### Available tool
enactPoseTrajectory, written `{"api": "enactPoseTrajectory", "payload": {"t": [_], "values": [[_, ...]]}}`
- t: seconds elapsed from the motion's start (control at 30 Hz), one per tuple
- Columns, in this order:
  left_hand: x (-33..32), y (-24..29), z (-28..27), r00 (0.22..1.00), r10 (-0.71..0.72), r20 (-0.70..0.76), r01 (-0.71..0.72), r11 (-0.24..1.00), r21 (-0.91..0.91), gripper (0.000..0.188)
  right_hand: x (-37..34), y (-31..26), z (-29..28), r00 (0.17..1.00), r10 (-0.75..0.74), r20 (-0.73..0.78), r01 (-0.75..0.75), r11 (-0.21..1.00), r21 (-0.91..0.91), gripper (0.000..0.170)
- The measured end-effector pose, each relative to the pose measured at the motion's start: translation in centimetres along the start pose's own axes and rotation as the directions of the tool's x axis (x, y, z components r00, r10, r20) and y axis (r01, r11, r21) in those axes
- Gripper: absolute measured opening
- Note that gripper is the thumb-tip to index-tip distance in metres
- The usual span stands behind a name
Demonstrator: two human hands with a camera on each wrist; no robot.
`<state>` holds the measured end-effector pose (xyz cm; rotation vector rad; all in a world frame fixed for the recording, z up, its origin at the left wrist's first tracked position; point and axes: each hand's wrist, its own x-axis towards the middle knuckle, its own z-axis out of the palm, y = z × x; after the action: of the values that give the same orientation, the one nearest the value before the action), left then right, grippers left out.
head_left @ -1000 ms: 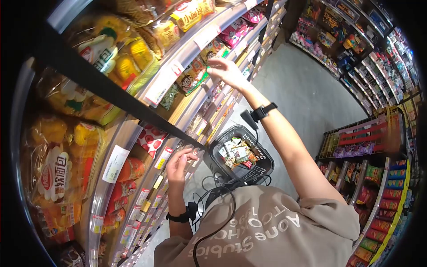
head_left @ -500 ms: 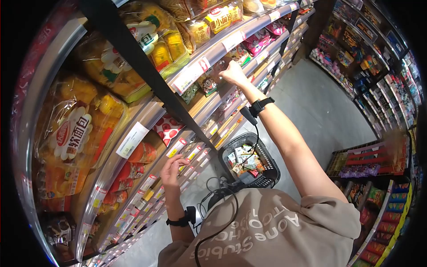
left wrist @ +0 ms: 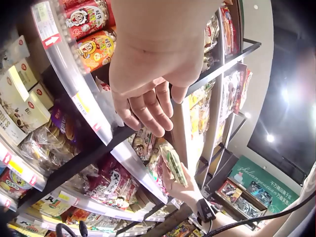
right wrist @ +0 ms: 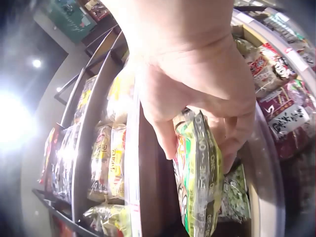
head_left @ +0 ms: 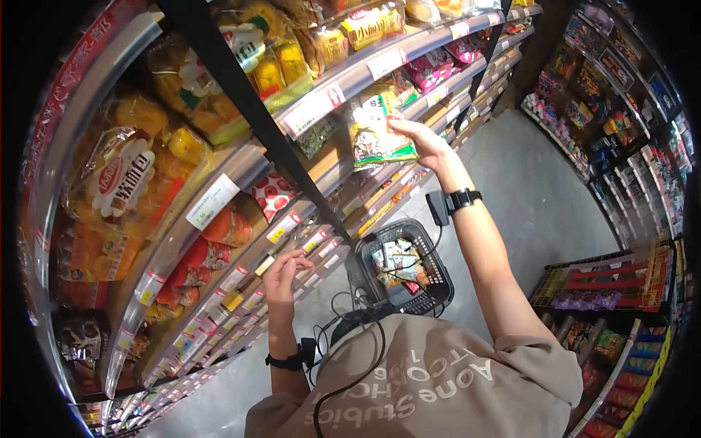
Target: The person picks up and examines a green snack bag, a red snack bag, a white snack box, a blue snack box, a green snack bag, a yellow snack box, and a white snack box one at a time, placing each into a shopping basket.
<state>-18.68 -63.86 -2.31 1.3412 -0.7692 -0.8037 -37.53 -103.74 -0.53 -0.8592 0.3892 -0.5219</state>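
My right hand (head_left: pixel 427 144) grips a green, white and yellow snack packet (head_left: pixel 380 130) by its side, in front of the shelf. In the right wrist view the thumb lies along one face of the packet (right wrist: pixel 197 177) and the fingers curl behind the other. Beside the lower shelves hangs my left hand (head_left: pixel 286 281), its fingers loosely bent around nothing. The left wrist view shows that hand (left wrist: pixel 148 89) in front of the shelf fronts, with the held packet (left wrist: pixel 173 163) beyond it.
A black shopping basket (head_left: pixel 440 274) with several packets inside stands on the floor below my arms. Bagged bread (head_left: pixel 120 182) fills the upper shelves at left. A black upright post (head_left: pixel 241 95) crosses the shelf fronts. Dark cables (head_left: pixel 383 350) run over the shirt.
My right hand has reached in to the shelf, taken hold of the snack packet and drawn it out toward me. The left hand stays beside the shelves, fingers still loosely bent.
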Motion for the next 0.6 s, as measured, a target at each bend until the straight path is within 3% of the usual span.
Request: {"api": "enactPoseTrajectory", "payload": {"t": [0.07,0.13,0.23,0.27,0.33,0.37,0.47,0.53,0.6], "values": [[-0.2,-0.6,0.8,0.999,-0.016,0.035,0.017,1.000,-0.019,0.032,-4.4,1.4,0.7,0.998,0.022,0.064,-0.026,0.997,0.067,0.058],[-0.1,-1.7,1.1,0.995,-0.028,0.091,0.034,0.998,-0.059,0.031,-7.5,3.5,0.7,0.999,0.008,0.054,-0.014,0.993,0.120,0.053],[0.0,-1.1,3.3,0.988,-0.060,0.143,0.062,0.998,-0.013,0.031,-9.9,6.6,-0.8,0.987,0.159,0.021,-0.160,0.969,0.188,0.044],[0.1,-0.6,4.2,0.984,-0.065,0.167,0.065,0.998,0.008,0.031,-11.5,6.2,0.0,0.988,0.156,-0.024,-0.152,0.981,0.124,0.047],[0.4,0.0,5.4,0.980,-0.045,0.195,0.046,0.999,0.001,0.030,-14.5,6.1,1.5,0.993,0.035,-0.112,-0.051,0.989,-0.142,0.053],[0.5,0.1,6.1,0.978,-0.009,0.207,0.011,1.000,-0.009,0.029,-16.5,5.9,2.8,0.994,-0.094,-0.063,0.080,0.978,-0.194,0.059],[0.5,0.1,8.3,0.973,0.082,0.215,-0.068,0.995,-0.072,0.030,-22.8,5.4,5.9,0.979,-0.192,-0.069,0.172,0.958,-0.228,0.070],[-0.2,0.7,10.5,0.974,0.036,0.225,-0.009,0.993,-0.118,0.038,-25.3,7.4,5.1,0.999,-0.039,0.017,0.041,0.982,-0.186,0.068],[-1.4,1.1,12.3,0.945,-0.015,0.327,0.084,0.977,-0.196,0.065,-26.8,8.6,4.8,0.991,0.075,0.110,-0.050,0.975,-0.214,0.062]]}}
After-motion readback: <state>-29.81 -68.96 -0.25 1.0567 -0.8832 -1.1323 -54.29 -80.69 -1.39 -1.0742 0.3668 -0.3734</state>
